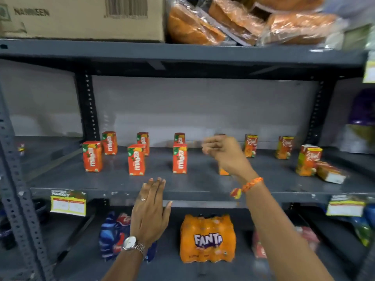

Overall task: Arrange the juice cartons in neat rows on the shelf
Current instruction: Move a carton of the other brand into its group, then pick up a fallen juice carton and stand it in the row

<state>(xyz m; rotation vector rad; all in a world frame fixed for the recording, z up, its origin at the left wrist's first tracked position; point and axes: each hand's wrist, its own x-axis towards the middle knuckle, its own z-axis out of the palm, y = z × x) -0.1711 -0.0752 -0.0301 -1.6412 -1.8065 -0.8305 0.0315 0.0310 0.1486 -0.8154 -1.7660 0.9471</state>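
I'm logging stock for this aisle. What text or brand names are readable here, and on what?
"FANTA": orange bottle pack, lower shelf.
"maaza": red-orange cartons, printed sideways, middle shelf.
"Real": cartons at right.
"NAMKEEN": cardboard box, top shelf, blurred.
"SUPER MARKET": shelf-edge tag, partly blurred.
Unreadable: tag prices, box barcode, blue pack, small carton print.

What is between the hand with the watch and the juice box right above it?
Nothing visible. The left hand hovers open at the shelf's front edge, and only bare shelf lies between its fingertips and the upright orange carton in the front row. The right hand reaches further right.
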